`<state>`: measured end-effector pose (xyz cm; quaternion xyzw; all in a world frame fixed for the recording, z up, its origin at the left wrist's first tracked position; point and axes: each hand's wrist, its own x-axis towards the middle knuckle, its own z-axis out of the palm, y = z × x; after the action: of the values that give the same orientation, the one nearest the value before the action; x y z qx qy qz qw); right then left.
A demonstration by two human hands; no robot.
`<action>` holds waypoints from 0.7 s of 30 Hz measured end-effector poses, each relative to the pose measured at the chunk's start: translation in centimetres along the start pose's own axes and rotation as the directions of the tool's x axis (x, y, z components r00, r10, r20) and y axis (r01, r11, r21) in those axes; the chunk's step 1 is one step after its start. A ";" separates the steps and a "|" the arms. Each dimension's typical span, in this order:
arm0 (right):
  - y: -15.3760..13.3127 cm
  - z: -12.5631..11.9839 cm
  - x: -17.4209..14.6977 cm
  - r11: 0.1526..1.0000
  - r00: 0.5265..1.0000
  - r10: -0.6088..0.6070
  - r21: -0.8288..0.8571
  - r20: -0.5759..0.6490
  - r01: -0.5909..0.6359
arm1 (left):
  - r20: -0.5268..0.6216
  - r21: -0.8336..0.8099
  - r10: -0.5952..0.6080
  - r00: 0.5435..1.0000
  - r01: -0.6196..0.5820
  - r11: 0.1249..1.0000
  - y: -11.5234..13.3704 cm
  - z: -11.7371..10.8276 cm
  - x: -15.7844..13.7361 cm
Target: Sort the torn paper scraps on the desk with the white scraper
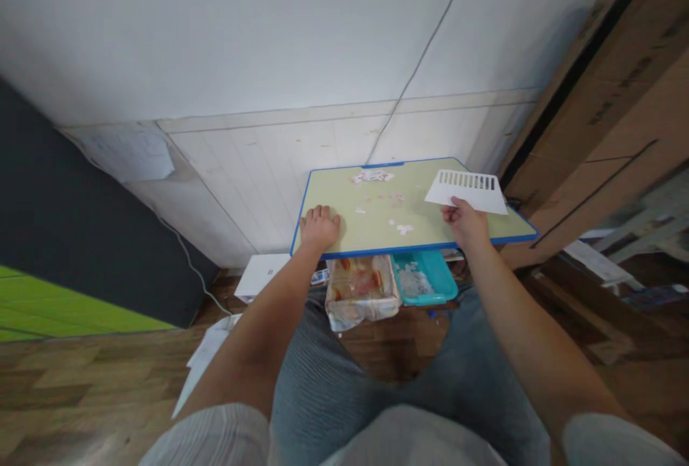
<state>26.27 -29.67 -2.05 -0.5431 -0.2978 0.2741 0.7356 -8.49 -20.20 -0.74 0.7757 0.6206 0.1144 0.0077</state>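
My right hand (467,223) grips the lower edge of a white card (463,196), thumb on top. A row of several slots runs along the card's far edge, and the card is held over the right side of a pale yellow tabletop (349,233) with a blue rim. At the table's left end my left hand (320,227) lies flat, palm down, holding nothing. A heap of small white and pinkish paper pieces (372,176) sits near the back edge. Some pink bits (397,197) are scattered mid-table, with white scraps (405,229) closer to the front.
Below the table's front edge stand a lined box (363,311) and a turquoise bin (430,299) with white pieces inside. A white box (261,276) is on the floor to the left. Large cardboard boxes (608,114) rise at the right. A wall with a hanging cable (425,53) is behind.
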 end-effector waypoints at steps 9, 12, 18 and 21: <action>1.2 1.1 0.5 0.982 0.987 0.161 -0.100 0.004 -0.160 | 0.014 0.031 -0.004 1.000 0.003 1.000 0.0 -0.7 -1.0; 1.6 1.2 0.2 0.973 0.985 0.171 -0.163 0.035 -0.164 | 0.026 0.046 0.004 1.000 -0.006 0.999 0.0 -0.9 -0.9; 2.9 1.7 -0.1 0.944 0.989 0.148 -0.302 0.028 -0.133 | 0.080 0.116 0.135 0.988 -0.144 0.983 -0.5 -0.9 0.3; 3.2 2.2 -0.5 0.924 0.995 0.098 -0.370 -0.002 -0.091 | 0.070 0.105 0.145 0.987 -0.152 0.983 -0.7 -0.6 0.7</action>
<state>24.04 -27.85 -4.71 -0.6834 -0.3237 0.2527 0.6036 -9.16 -19.40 -0.10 0.8221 0.5660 0.0561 -0.0244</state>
